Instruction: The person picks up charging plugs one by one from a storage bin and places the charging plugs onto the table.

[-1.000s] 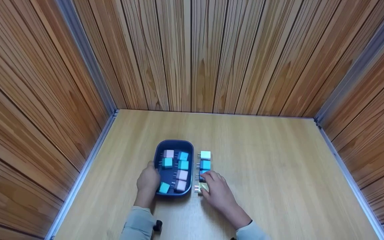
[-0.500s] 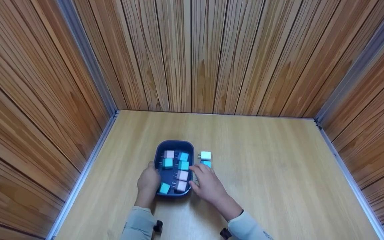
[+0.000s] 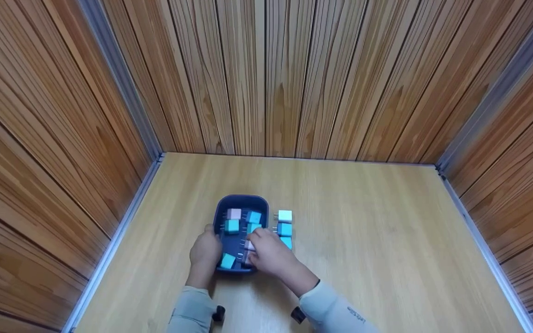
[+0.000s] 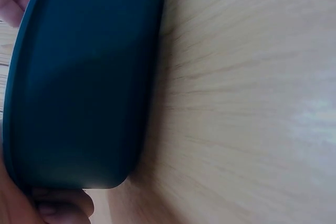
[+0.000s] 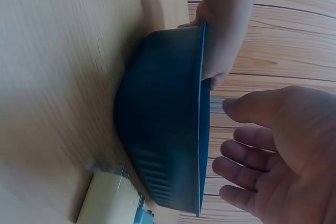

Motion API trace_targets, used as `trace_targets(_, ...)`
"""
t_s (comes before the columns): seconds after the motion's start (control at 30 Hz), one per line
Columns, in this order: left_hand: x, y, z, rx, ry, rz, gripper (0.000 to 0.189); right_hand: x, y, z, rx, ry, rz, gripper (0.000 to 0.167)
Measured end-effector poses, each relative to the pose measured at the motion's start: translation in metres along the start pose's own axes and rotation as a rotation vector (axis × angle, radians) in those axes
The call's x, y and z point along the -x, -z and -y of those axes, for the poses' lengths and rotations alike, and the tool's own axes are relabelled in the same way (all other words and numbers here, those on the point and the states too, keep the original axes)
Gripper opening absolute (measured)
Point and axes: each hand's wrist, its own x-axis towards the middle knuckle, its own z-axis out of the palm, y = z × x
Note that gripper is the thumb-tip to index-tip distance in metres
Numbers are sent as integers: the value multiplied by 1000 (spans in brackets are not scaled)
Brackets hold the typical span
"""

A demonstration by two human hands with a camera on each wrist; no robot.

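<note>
Over the tray (image 3: 242, 200), your right hand (image 3: 272, 253) has just swung in from beside it, fingers parted and seemingly empty, bringing the pink plugs (image 3: 249, 245) inside within reach; your left hand (image 3: 206, 253) grips its left side.

The box (image 3: 242, 199) is navy, the plug (image 3: 228, 261) at its near left corner turquoise; the brown walls (image 3: 243, 78) are striped.

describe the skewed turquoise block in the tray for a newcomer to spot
On the wooden table, find the dark blue tray held by the left hand. In its near left corner sits the turquoise block, turned visibly askew, unlike the straighter teal block beyond it.
</note>
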Motion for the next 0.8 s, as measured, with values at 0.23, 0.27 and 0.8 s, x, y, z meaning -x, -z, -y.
trace_targets(0.23,0,-1,1,10,19,14,48,-7,-11,2,81,51,44,40)
trace_targets(0.27,-1,-1,1,9,20,12,48,-8,-12,2,91,59,46,39)
trace_targets(0.8,0,0,0,16,-2,1,49,-21,-26,5,254,85,56,27)
